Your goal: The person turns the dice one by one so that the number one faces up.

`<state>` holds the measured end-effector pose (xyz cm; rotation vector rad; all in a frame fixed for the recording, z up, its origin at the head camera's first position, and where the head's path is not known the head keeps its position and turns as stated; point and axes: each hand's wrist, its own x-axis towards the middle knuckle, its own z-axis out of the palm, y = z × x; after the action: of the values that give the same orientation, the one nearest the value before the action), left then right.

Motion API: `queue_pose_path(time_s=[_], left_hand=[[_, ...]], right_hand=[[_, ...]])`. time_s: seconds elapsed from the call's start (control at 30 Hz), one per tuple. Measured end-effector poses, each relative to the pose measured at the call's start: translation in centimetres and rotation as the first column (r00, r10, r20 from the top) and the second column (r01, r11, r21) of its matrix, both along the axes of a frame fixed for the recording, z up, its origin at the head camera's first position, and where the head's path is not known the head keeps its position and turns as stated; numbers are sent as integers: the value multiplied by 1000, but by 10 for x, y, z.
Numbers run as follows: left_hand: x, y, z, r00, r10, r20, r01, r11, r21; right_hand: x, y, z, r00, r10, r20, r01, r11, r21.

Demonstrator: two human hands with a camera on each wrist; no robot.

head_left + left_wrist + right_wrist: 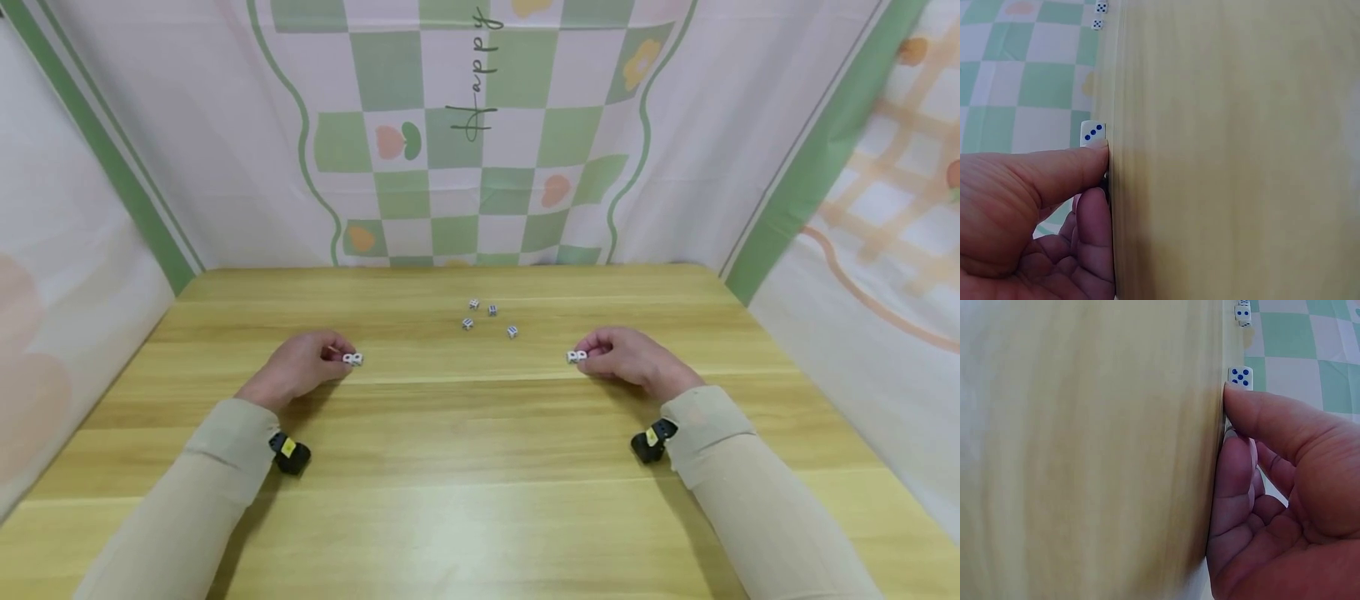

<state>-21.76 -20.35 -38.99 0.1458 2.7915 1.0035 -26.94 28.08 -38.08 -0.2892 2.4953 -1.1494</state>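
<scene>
In the head view my left hand point(302, 365) rests low over the table, its thumb and fingertips pinching a pair of white dice point(353, 359) set side by side. The left wrist view shows one die point(1093, 132) beyond the thumb, three blue dots facing the camera. Mirrored on the other side, my right hand point(632, 360) pinches another pair of white dice point(577, 357). A five-dot face shows on a die point(1240, 377) past the right thumb in the right wrist view. The thumbs partly hide the dice in both wrist views.
Several loose dice, among them one die point(512, 332) nearest me, lie scattered beyond and between the hands. The wooden table point(465, 433) ends at a patterned cloth point(450, 183) hanging behind it. More cloth hangs at both sides.
</scene>
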Motion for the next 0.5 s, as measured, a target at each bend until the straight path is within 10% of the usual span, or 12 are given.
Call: queue_pose_path(time_s=[0.5], left_hand=[[2,1,4,1000,-21,8,21,1000,11]], right_hand=[[2,0,1,1000,-24,-1,24,1000,4]])
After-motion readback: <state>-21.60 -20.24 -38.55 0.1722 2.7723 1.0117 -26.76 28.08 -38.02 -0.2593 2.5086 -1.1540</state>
